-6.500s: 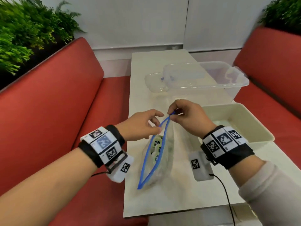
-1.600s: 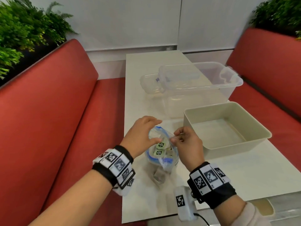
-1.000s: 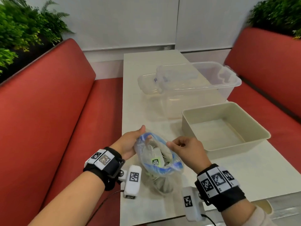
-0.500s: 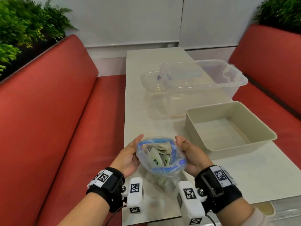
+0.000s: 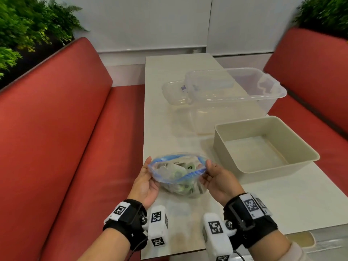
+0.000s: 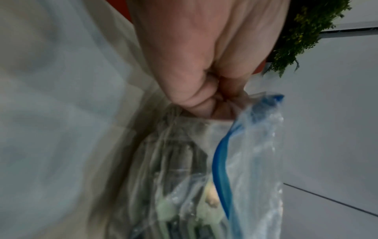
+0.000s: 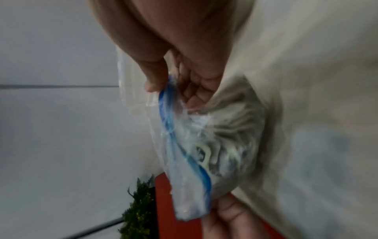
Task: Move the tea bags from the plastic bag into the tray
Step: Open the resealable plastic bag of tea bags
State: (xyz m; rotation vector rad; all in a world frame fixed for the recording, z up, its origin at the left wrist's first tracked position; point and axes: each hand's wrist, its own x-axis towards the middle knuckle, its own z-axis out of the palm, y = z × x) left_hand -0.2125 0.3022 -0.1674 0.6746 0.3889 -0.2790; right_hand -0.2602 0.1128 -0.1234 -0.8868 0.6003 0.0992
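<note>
A clear plastic bag (image 5: 178,178) with a blue zip rim stands open near the table's front left, with several tea bags (image 5: 177,169) inside. My left hand (image 5: 146,178) grips the bag's left side, its fingers curled into the plastic (image 6: 206,106). On the other side my right hand (image 5: 216,178) pinches the rim between thumb and fingers (image 7: 163,85). Both palms face inward, holding the mouth wide. The beige tray (image 5: 301,164) sits to the right of the bag, with nothing in it.
A large clear plastic tub (image 5: 271,102) stands behind the tray, with a smaller clear container (image 5: 173,91) at its left. Red bench seats (image 5: 66,129) flank the white table (image 5: 282,204). Plants (image 5: 28,25) sit behind both benches.
The bag was unzipped and its mouth pulled wide. Both hands slid down to its sides and turned palms inward. In the last half second the bag and hands barely moved.
</note>
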